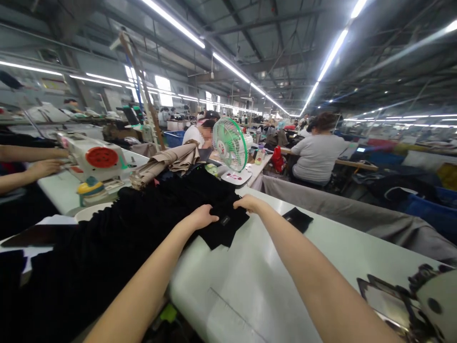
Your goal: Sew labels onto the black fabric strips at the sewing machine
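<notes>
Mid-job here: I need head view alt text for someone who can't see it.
The wearer's left hand lies on a black cloth with a small label while the right hand pinches its edge, over a pale table. A heap of black fabric spreads to the left, a green fan stands beyond, and part of a machine shows at lower right.

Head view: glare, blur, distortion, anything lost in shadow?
Head view, top: long white ceiling strip lights look blown out. Head view, centre: pale sheen on the smooth light-green worktop; text on the small grey label unreadable. Head view, left: heaped black fabric loses fold detail. Head view, right edge: stretched, soft.
</notes>
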Available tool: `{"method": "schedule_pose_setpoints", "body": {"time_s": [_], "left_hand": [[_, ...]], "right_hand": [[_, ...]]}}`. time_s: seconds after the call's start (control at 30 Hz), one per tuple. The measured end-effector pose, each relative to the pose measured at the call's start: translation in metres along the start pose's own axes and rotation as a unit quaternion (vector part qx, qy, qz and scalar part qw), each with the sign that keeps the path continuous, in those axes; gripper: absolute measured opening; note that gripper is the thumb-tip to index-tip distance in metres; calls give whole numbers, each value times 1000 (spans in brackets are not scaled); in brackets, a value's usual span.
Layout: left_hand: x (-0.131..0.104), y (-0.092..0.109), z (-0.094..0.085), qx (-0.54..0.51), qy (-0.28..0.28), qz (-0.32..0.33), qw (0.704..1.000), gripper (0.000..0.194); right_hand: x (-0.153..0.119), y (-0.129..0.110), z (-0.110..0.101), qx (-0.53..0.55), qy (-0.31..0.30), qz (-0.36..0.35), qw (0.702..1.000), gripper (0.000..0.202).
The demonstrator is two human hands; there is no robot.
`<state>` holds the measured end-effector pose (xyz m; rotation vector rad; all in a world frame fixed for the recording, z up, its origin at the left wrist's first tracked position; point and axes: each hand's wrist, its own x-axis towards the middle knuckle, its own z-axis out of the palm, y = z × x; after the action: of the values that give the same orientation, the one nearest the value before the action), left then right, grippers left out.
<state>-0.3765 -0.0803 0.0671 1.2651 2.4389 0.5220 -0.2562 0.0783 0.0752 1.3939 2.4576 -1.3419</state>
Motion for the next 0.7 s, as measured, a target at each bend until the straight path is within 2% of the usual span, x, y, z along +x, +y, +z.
{"method": "schedule_pose_setpoints", "body": {"time_s": [0.13,0.23,0.3,0.4,0.5,0.6,0.67,0.7], "left_hand": [[-8,1,12,-16,-38,33,999,38],[-14,2,20,-18,-41,34,998,38],[-18,3,23,-19,-36,34,999,39],[-27,8,22,-13,-28,33,999,37],[-43,18,19,8,20,23,999,41],[-70,32,24,-4,81,68,994,40],[-93,44,39,-66,62,136,987,46],[-105,50,51,-109,35,172,979,60]], "right_hand": [[-10,27,-33,-47,35,1,998,33],[-34,61,-59,-89,97,6,991,32],[-54,88,-64,-117,134,14,984,30],[-80,124,-51,-141,167,20,976,28],[-96,141,-32,-133,194,25,972,27],[-108,137,-24,-88,206,28,974,24],[-119,125,-21,-40,192,17,980,26],[-127,119,-18,-13,177,6,984,30]]}}
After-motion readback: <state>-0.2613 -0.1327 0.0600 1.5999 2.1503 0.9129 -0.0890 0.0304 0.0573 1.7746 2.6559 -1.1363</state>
